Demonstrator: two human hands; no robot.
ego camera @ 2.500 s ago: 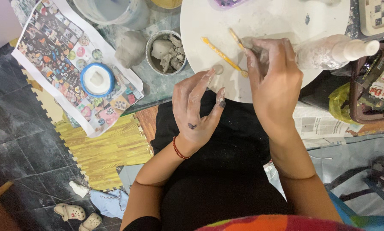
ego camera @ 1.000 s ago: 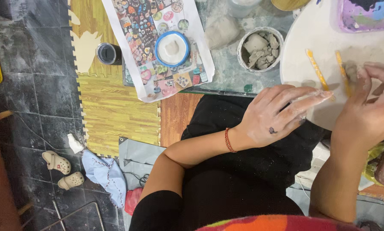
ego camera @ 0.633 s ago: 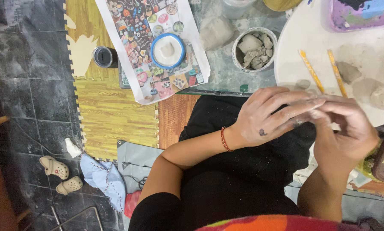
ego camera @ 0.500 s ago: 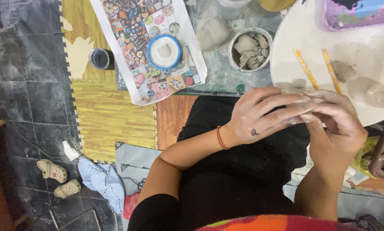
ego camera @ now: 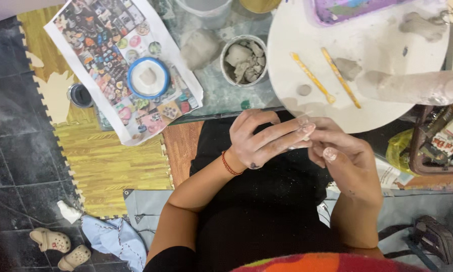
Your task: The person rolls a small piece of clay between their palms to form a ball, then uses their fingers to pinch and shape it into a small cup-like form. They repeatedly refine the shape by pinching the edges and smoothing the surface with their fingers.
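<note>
The left hand [ego camera: 264, 141] and the right hand [ego camera: 345, 156] are held together over the lap, just off the near edge of the round white board [ego camera: 357, 60]. The fingers of the left hand are laid flat across those of the right, and the fingertips [ego camera: 307, 129] are smeared with pale clay; whether a bit of clay is pressed between the hands cannot be told, since the left hand covers the spot. A red cord bracelet [ego camera: 228, 163] is worn on the left wrist. On the board, near its near edge, two yellow modelling sticks [ego camera: 327, 78] are laid side by side at a slant, with a small grey clay pellet [ego camera: 304, 90] just to their left and a larger clay lump [ego camera: 347, 68] just to their right. A long clay roll [ego camera: 413, 86] is seen at the right edge of the board, and a purple tray [ego camera: 357, 9] at its far edge. On the desk, just left of the board, a small pot of clay scraps [ego camera: 244, 59] is stood, with a grey clay mass [ego camera: 200, 48] beside it. Further left a printed sheet [ego camera: 110, 60] is spread, and a blue-rimmed round tub [ego camera: 148, 78] is set on it.
</note>
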